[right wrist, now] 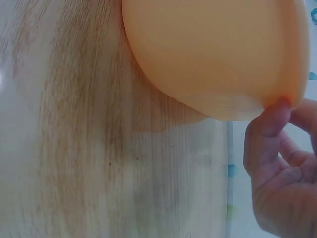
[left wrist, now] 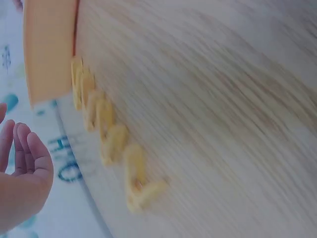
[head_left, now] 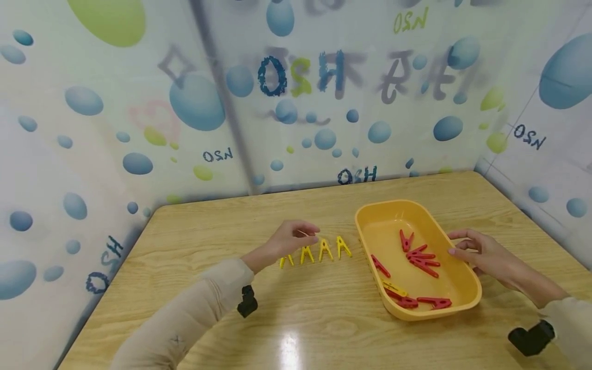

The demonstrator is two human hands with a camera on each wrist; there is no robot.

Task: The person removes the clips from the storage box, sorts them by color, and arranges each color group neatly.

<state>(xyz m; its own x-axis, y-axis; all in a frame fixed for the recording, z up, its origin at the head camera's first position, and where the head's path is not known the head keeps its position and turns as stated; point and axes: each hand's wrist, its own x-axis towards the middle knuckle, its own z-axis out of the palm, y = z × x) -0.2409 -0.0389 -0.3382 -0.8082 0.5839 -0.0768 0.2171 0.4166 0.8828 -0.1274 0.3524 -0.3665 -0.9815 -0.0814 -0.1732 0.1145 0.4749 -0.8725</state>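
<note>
My left hand point(head_left: 292, 238) is raised over a row of yellow clothespins point(head_left: 325, 250) standing out on the table. Its fingers are loosely bent, and nothing shows between them; the left wrist view has this hand point(left wrist: 29, 171) apart from the row of clothespins point(left wrist: 105, 119). With thumb and fingers, my right hand point(head_left: 485, 257) pinches the right rim of an orange-yellow plastic basin point(head_left: 381, 223). In the right wrist view the thumb presses against the wall of the basin point(right wrist: 213, 54). Several red clothespins point(head_left: 423, 261) and one yellow clothespin point(head_left: 394, 288) lie inside it.
The wooden table point(head_left: 324, 329) runs back to a white curtain point(head_left: 296, 139) printed with blue and green drops. Another stretch of curtain closes off the right side. A black wrist device point(head_left: 247, 301) sits at my left cuff, another point(head_left: 532, 339) at my right.
</note>
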